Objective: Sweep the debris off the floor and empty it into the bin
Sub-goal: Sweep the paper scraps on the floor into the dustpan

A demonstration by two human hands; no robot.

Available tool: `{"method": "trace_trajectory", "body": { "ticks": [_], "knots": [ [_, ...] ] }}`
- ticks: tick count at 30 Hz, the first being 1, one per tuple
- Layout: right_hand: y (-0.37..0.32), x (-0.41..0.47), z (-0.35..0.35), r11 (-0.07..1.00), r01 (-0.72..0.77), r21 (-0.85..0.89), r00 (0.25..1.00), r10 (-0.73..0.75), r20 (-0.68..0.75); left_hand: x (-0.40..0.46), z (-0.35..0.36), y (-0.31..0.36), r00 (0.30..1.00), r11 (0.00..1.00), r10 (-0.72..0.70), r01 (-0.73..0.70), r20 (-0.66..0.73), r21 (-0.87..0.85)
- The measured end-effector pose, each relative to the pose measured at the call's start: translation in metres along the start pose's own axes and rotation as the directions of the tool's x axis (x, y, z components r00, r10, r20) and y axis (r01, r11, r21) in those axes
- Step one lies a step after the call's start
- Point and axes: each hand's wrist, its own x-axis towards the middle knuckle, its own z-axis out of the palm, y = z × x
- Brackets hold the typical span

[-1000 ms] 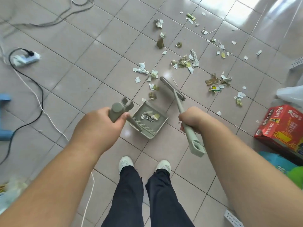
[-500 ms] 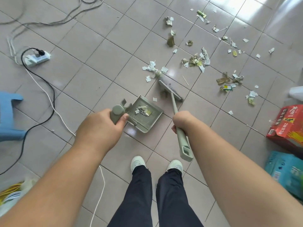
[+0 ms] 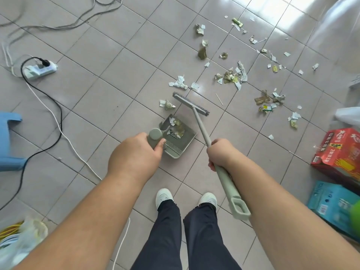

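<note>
My left hand [image 3: 134,158] grips the upright handle of a grey-green dustpan [image 3: 185,142] that rests on the tiled floor and holds several paper scraps. My right hand [image 3: 220,152] grips the matching broom's handle [image 3: 202,129]. The broom head [image 3: 191,103] lies on the floor just beyond the pan's mouth. A crumpled scrap [image 3: 168,105] sits just left of the broom head. More torn paper and wrapper debris [image 3: 230,76] is scattered over the tiles beyond the broom and to its right. No bin is in view.
A power strip [image 3: 40,70] with black and white cables lies at the left, and a blue stool [image 3: 8,137] at the left edge. A red box [image 3: 339,154] and a blue pack [image 3: 335,203] stand at the right. My feet [image 3: 164,195] are below the pan.
The broom has swept scraps into the dustpan, which now holds more paper. The broom head has lifted back beyond the pan's mouth. The view has shifted a little.
</note>
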Motion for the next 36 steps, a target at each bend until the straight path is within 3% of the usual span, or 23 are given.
{"method": "trace_trajectory", "body": {
  "ticks": [7,11,14,20,24,32,36],
  "knots": [
    [0.010,0.011,0.025,0.976,-0.213,-0.038,0.973,0.216,0.082,0.004,0.000,-0.001,1.000,1.000,0.002,-0.002,-0.018,0.001],
    [0.020,-0.009,0.006,0.992,-0.125,-0.021,0.990,0.126,0.067,0.002,-0.001,-0.003,1.000,1.000,0.001,-0.001,-0.010,-0.017],
    [0.009,-0.018,-0.007,0.989,-0.143,0.036,0.988,0.141,0.057,-0.004,-0.005,-0.011,1.000,0.998,-0.023,0.022,-0.017,-0.060],
    [-0.032,-0.017,0.003,0.977,0.089,-0.196,0.996,-0.092,-0.008,-0.027,-0.024,-0.046,0.991,0.981,-0.126,0.118,-0.047,-0.152],
    [-0.060,-0.003,0.034,0.969,0.010,-0.247,1.000,-0.012,-0.004,-0.044,-0.032,-0.071,0.980,0.971,-0.188,0.177,-0.058,-0.162],
    [-0.057,0.015,0.086,0.933,0.107,-0.343,0.991,-0.072,0.111,-0.071,-0.039,-0.110,0.947,0.926,-0.310,0.282,-0.078,-0.252],
    [-0.058,0.011,0.098,0.898,0.071,-0.435,0.996,-0.044,0.072,-0.081,-0.040,-0.117,0.941,0.915,-0.327,0.294,-0.083,-0.274]
  ]
}}
